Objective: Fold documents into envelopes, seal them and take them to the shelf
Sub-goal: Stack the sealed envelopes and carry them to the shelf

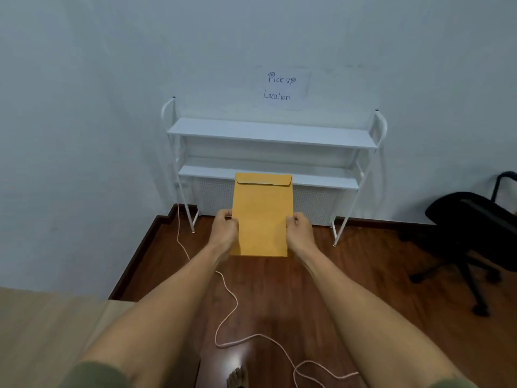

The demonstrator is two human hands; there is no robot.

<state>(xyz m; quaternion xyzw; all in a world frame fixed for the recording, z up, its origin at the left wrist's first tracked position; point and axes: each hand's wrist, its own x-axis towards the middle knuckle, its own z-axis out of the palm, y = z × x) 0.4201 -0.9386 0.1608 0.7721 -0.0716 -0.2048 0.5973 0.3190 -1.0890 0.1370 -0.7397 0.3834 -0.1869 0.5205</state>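
Trailing cord (227,301) before shelf (268,133)

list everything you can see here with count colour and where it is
envelope: 1, yellow-brown, flap down, held out in front of the shelf
shelf: 1, white metal, two tiers, against the far wall
paper sign: 1, white, handwritten "Pick up Location", on the wall above the shelf
cord: 1, pale, trailing over the dark wooden floor from the shelf's left leg
office chair: 1, black, at the right edge
table: 1, light wood, bottom left corner
foot: 1, bare, bottom centre
left hand: 1, grips the envelope's left edge
right hand: 1, grips the envelope's right edge
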